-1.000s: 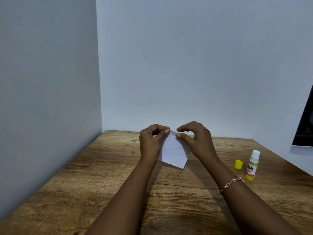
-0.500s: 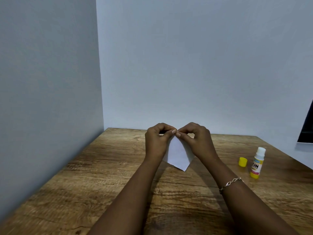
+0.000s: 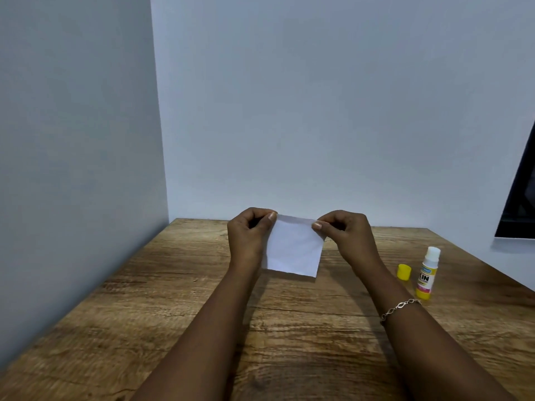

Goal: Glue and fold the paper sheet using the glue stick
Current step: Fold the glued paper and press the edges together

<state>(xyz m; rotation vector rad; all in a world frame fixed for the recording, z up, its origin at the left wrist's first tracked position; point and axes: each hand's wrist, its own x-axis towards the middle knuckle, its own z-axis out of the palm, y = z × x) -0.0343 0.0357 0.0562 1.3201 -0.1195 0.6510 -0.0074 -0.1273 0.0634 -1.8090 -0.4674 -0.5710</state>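
A small white folded paper sheet (image 3: 293, 248) hangs above the wooden table (image 3: 173, 299), held up by its top corners. My left hand (image 3: 249, 235) pinches the upper left corner between thumb and fingers. My right hand (image 3: 346, 235) pinches the upper right corner the same way. The paper now spreads flat and roughly square between the two hands. A white and yellow glue stick (image 3: 428, 273) stands upright and uncapped on the table to the right, apart from both hands. Its yellow cap (image 3: 404, 272) lies just left of it.
Pale walls close off the table on the left and at the back. A dark screen edge (image 3: 518, 204) shows at the far right. A thin bracelet (image 3: 401, 308) circles my right wrist.
My hands have moved apart along the top edge, from nearly touching to a paper's width, and the sheet has spread from a narrow pointed shape into a flat square.
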